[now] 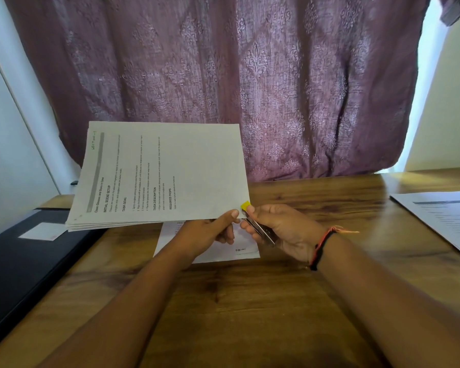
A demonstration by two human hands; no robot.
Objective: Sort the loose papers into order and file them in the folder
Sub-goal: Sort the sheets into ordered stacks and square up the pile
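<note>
My left hand (218,227) pinches the near right corner of a stack of printed papers (165,171), held flat above the wooden table (316,203). My right hand (274,227) grips a small metal stapler with a yellow tip (252,221), its yellow end touching that same corner of the stack. A black folder (24,258) with a white label lies on the table at the left. One loose sheet (239,251) rests on the table under my hands.
More printed sheets (446,216) lie at the table's right edge. A purple patterned curtain (250,75) hangs behind the table. A black and orange band circles my right wrist.
</note>
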